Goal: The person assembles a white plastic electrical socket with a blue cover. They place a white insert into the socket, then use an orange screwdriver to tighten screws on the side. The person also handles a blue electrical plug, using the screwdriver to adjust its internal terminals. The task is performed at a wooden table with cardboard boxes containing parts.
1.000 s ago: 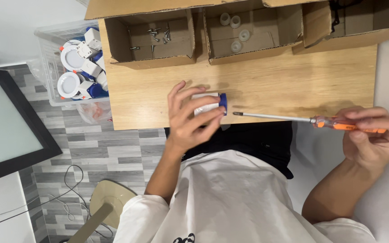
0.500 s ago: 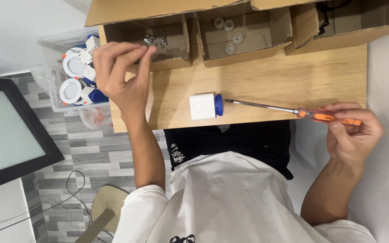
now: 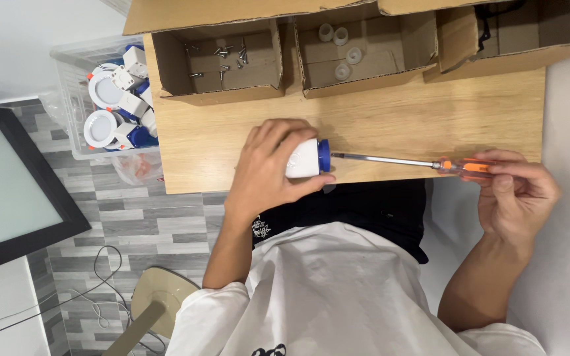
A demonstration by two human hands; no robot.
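Looking down from the head camera, the person sits at a wooden table (image 3: 390,112) whose near edge lies against a dark lap and white shirt. The left hand (image 3: 268,175) is curled over a small white part with a blue cap (image 3: 308,158), fingers wrapped across its top and thumb under its side, pinning it on the table close to the near edge. The right hand (image 3: 519,191) is closed around the orange handle of a screwdriver (image 3: 423,163), fingers pinched along the grip, off the table's right end. The metal shaft runs level across the table towards the left, and its tip meets the blue cap; whether it sits in a screw cannot be told.

At the far edge stand three open cardboard boxes. The left box (image 3: 222,92) holds a scatter of small screws (image 3: 222,56), the middle box (image 3: 364,82) holds a few small white round pieces (image 3: 343,53), and the right box (image 3: 496,53) shows only something dark in its corner. Beside the table's left end, a clear plastic bin (image 3: 67,112) contains white round fittings with blue parts (image 3: 117,109). A dark-framed panel (image 3: 8,191) leans over the grey tiled floor at the left, and a pale stool (image 3: 159,300) stands below it.
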